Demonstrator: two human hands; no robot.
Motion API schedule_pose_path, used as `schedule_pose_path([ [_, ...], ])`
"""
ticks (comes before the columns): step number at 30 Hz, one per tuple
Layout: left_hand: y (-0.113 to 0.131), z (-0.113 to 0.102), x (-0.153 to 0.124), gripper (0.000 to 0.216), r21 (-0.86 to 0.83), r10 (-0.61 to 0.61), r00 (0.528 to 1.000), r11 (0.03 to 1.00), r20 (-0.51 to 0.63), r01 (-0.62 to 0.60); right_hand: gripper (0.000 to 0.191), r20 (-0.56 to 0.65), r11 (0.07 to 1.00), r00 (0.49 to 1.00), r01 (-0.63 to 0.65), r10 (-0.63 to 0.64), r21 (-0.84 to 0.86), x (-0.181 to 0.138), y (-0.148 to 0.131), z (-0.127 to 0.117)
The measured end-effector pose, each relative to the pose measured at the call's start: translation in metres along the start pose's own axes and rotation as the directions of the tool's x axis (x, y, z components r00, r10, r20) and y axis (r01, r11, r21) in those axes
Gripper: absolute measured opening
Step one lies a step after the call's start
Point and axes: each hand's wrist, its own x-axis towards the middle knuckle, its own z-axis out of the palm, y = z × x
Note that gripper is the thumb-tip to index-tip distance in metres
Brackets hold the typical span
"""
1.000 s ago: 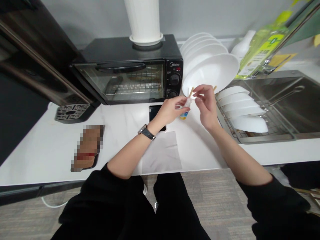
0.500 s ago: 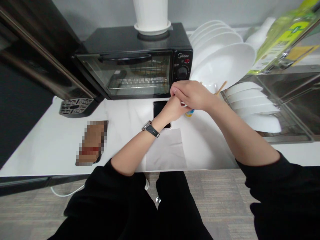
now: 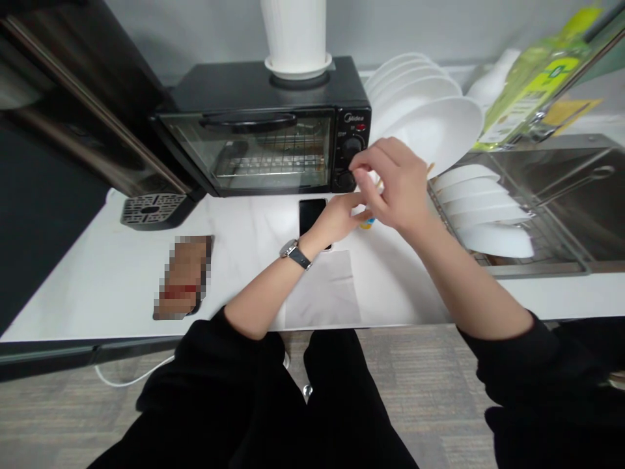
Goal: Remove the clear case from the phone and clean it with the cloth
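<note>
My left hand (image 3: 340,218), with a watch (image 3: 295,253) on its wrist, is closed around a small container whose blue and yellow base (image 3: 367,223) shows below the fingers. The rest of that container is mostly hidden behind my hands. Just above and to the right, my right hand (image 3: 396,185) is raised with curled fingers, thumb and forefinger close together. I cannot make out what, if anything, is in its pinch. Under my left forearm and hand lies a dark-screened phone (image 3: 311,215). A thin grey sheet (image 3: 322,293) lies nearer the counter's edge.
A black toaster oven (image 3: 244,153) stands behind my hands, with a white pot (image 3: 295,39) on top. White plates (image 3: 434,127) and bowls (image 3: 495,238) stand in a rack at the right, beside a green bottle (image 3: 534,91). Another phone (image 3: 180,277) lies left.
My right hand has lifted off my left hand and moved slightly right, so the two are now apart. My left hand stays around the container. The view has shifted a little.
</note>
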Motion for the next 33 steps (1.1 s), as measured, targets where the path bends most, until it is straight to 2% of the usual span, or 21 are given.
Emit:
schedule_pose_path([
  [2,0.008,-0.014,-0.008,0.025,0.059,-0.003,1.0,0.998,0.0,0.003,0.06,-0.095,0.999,0.995,-0.032,0.033,0.008,-0.023,-0.009,-0.005],
  [3,0.012,-0.024,-0.014,0.029,0.099,-0.018,1.0,0.995,-0.021,0.02,0.06,-0.094,1.0,0.995,-0.017,0.018,0.013,-0.035,-0.011,-0.003],
  [5,0.02,-0.043,-0.03,0.037,0.207,-0.1,0.988,0.971,-0.114,0.122,0.055,-0.032,0.999,0.999,0.039,-0.038,0.028,-0.058,-0.014,0.008],
  [7,0.025,-0.059,-0.046,0.042,0.332,-0.199,0.956,0.906,-0.215,0.263,0.046,0.064,0.991,0.99,0.123,-0.126,0.056,-0.073,-0.015,0.026],
  [8,0.027,-0.064,-0.052,0.051,0.419,-0.264,0.929,0.836,-0.261,0.355,0.036,0.106,0.984,0.98,0.161,-0.169,0.072,-0.076,-0.015,0.037],
  [9,0.027,-0.066,-0.056,0.061,0.601,-0.384,0.886,0.655,-0.258,0.459,0.03,0.141,0.976,0.967,0.199,-0.21,0.09,-0.076,-0.016,0.048],
  [11,0.027,-0.065,-0.058,0.063,0.688,-0.495,0.84,0.532,-0.221,0.494,0.043,0.181,0.955,0.941,0.266,-0.287,0.128,-0.07,-0.019,0.069],
  [12,0.026,-0.063,-0.055,0.059,0.719,-0.534,0.824,0.496,-0.188,0.486,0.042,0.183,0.944,0.93,0.296,-0.32,0.146,-0.065,-0.022,0.077],
  [14,0.024,-0.061,-0.048,0.055,0.745,-0.573,0.812,0.494,-0.11,0.449,0.029,0.153,0.924,0.918,0.338,-0.366,0.179,-0.055,-0.029,0.089],
  [17,0.023,-0.067,-0.043,0.066,0.782,-0.603,0.797,0.489,-0.017,0.387,0.045,0.07,0.914,0.929,0.341,-0.363,0.218,-0.048,-0.04,0.093],
  [20,0.02,-0.082,-0.049,0.081,0.795,-0.597,0.802,0.504,0.038,0.338,0.05,0.007,0.921,0.953,0.291,-0.304,0.26,-0.049,-0.046,0.09],
  [24,0.008,-0.096,-0.06,0.098,0.767,-0.557,0.823,0.575,0.111,0.285,0.053,-0.033,0.929,0.983,0.182,-0.182,0.323,-0.05,-0.044,0.089],
  [28,-0.001,-0.097,-0.063,0.105,0.665,-0.492,0.865,0.679,0.099,0.31,0.056,-0.054,0.917,0.998,0.047,-0.028,0.396,-0.048,-0.04,0.088],
  [30,-0.002,-0.096,-0.063,0.103,0.648,-0.472,0.876,0.697,0.096,0.305,0.056,-0.066,0.902,0.996,-0.031,0.065,0.431,-0.046,-0.04,0.085],
  [33,-0.002,-0.097,-0.064,0.088,0.667,-0.435,0.897,0.692,0.079,0.277,0.053,-0.07,0.862,0.973,-0.161,0.221,0.481,-0.045,-0.044,0.08],
])
